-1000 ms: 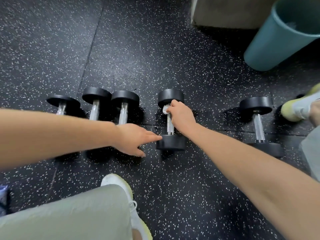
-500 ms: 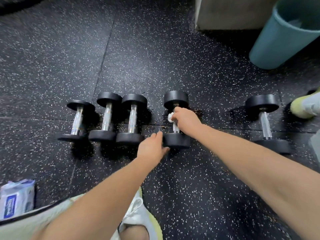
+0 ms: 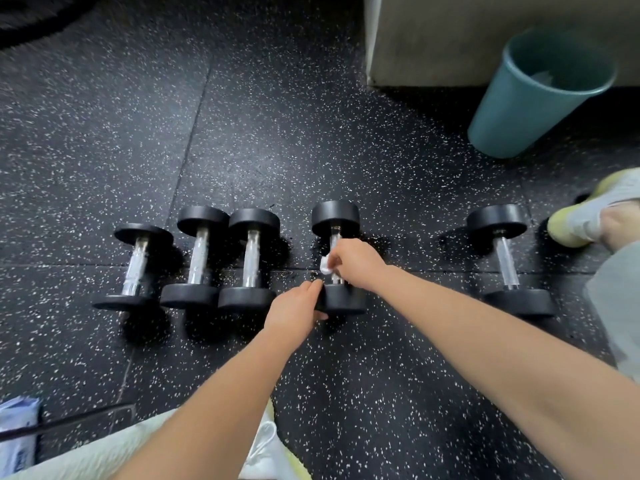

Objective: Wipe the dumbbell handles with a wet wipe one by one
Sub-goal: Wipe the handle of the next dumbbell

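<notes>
Sliding toward six o'clock since a second ago, our right hand (image 3: 353, 263) pinches the wipe (image 3: 325, 265) round the handle (image 3: 334, 235) of the dumbbell (image 3: 335, 216) lying at twelve o'clock, while our left hand (image 3: 294, 313) clasps its near weight (image 3: 346, 301) from seven o'clock, we judge to stop it rolling.

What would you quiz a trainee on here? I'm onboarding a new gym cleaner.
1. True or false: the right hand holds a white wet wipe against the chrome handle of the fourth black dumbbell from the left.
2. Which part of that dumbbell does the left hand hold? A: the near weight. B: the far weight. C: the handle.
3. Fill in: ____ dumbbells lie on the speckled black rubber floor.

Key: 1 true; 2 A; 3 five.
</notes>
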